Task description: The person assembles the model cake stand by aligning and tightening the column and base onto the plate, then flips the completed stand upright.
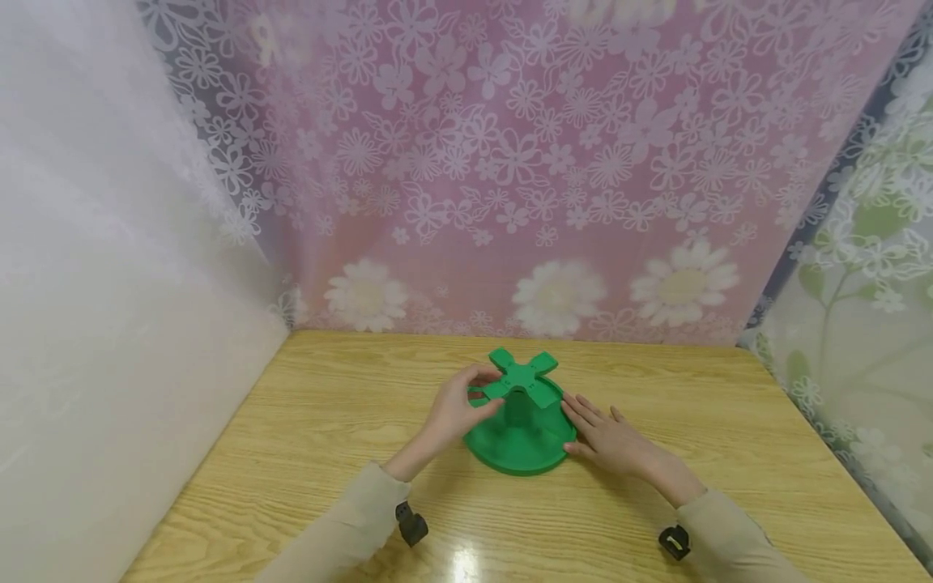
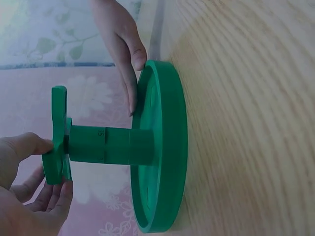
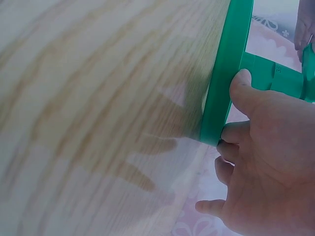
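A green round base (image 1: 519, 468) with a raised rim stands on the wooden table. From its centre rises a green post (image 2: 115, 145), topped by a green cross-shaped piece (image 1: 521, 376) with flared arms. My left hand (image 1: 453, 410) pinches one arm of the cross between thumb and fingers, as the left wrist view also shows. On the right side of the base, my right hand (image 1: 615, 444) touches the rim with fairly straight fingers and thumb. The far side of the base is partly hidden behind the cross in the head view.
The wooden table (image 1: 350, 380) reaches back to a pink flowered curtain (image 1: 466, 202). A whitish sheet (image 1: 124, 283) hangs along the left edge, and a leaf-patterned curtain (image 1: 860, 324) along the right. Black wrist straps (image 1: 412, 526) sit at both sleeves.
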